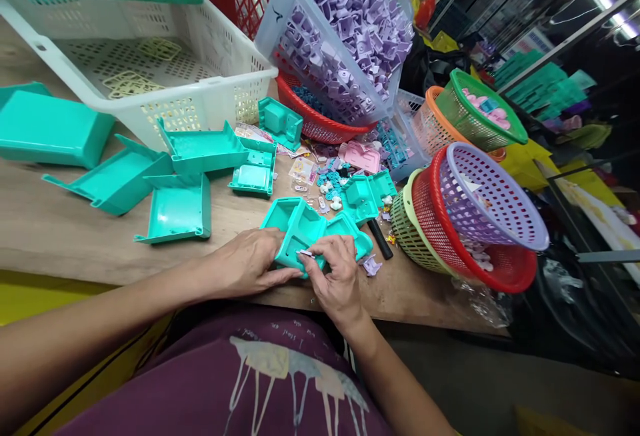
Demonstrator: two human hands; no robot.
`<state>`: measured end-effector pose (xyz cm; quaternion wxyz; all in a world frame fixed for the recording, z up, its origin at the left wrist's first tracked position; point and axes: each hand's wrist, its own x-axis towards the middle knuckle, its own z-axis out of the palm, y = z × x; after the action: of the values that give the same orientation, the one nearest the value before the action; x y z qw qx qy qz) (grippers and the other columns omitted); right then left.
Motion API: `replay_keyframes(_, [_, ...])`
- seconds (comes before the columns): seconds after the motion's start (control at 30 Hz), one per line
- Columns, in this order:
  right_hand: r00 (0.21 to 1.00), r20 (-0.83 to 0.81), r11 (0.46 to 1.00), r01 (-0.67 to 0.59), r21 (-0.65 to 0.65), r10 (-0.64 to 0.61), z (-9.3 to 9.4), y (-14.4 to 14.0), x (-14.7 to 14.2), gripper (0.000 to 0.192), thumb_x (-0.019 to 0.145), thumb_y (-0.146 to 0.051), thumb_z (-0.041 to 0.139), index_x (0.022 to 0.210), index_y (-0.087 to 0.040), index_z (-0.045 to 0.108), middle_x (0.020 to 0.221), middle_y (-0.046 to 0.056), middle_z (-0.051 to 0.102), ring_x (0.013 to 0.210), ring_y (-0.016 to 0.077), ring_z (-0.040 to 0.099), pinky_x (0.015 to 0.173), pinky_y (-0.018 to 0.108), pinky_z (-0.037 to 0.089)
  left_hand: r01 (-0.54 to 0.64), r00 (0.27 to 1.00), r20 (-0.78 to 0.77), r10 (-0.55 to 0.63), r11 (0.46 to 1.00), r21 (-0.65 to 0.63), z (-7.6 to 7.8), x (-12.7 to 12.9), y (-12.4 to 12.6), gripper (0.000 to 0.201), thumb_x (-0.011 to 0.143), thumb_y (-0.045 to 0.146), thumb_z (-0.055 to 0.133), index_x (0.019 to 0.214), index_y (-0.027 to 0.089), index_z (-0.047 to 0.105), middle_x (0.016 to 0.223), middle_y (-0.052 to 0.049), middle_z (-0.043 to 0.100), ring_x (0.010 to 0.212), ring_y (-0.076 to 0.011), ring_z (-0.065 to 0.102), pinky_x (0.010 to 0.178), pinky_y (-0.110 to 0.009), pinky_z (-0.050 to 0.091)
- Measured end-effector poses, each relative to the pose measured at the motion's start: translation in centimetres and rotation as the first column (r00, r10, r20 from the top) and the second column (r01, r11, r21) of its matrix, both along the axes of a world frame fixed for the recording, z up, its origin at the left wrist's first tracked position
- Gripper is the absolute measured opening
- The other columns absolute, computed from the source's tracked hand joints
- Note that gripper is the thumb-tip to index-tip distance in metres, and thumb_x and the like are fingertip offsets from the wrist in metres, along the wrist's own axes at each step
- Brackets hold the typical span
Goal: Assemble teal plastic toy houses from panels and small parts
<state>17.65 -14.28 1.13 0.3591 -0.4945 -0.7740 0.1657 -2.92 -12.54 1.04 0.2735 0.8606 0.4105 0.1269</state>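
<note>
A teal plastic toy housing lies on the wooden table close to its near edge. My left hand grips the housing's left side and holds it down. My right hand pinches a small pale lilac piece against the housing's near face. Another small lilac part lies just right of my right hand.
Several teal trays and panels lie to the left. A white crate and a clear bin of lilac parts stand behind. Stacked round baskets sit at right, small loose parts in the middle, a black tool beside the housing.
</note>
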Motion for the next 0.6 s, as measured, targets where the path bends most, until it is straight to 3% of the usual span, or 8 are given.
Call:
replay_keyframes(0.13, [0.995,0.092,0.999,-0.032,0.04,0.028,0.5,0.1,0.2,0.011,0.095,-0.029,0.062,0.088,-0.022,0.066,0.086,0.001,0.07,0.087,0.0194,0.056,0.082,0.037,0.036,-0.017,0.999,-0.027,0.017,1.0,0.021,0.2,0.1,-0.1,0.042,0.096,0.055,0.049,0.095,0.014,0.062,0.094,-0.011,0.064,0.087,-0.0227,0.063,0.079,-0.033,0.049])
replay_keyframes(0.33, [0.978,0.188,0.991,-0.103,0.082,0.086,1.4,0.2,0.1,0.009,0.097,-0.024,0.059,0.091,-0.023,0.065,0.083,-0.002,0.072,0.088,0.0183,0.06,0.094,0.041,0.029,0.006,0.999,-0.044,0.004,0.975,0.222,0.2,0.4,-0.3,0.041,0.095,0.052,0.052,0.087,0.012,0.061,0.081,-0.008,0.063,0.07,-0.0201,0.06,0.065,-0.031,0.045])
replay_keyframes(0.6, [0.986,0.151,0.995,-0.077,0.064,0.067,1.1,0.2,0.4,0.01,0.097,-0.024,0.057,0.092,-0.022,0.066,0.081,-0.001,0.071,0.086,0.0165,0.062,0.097,0.04,0.032,0.016,1.0,-0.02,-0.011,0.96,0.278,0.2,0.5,-0.1,0.042,0.095,0.052,0.052,0.084,0.013,0.061,0.079,-0.007,0.062,0.065,-0.0185,0.058,0.063,-0.031,0.044])
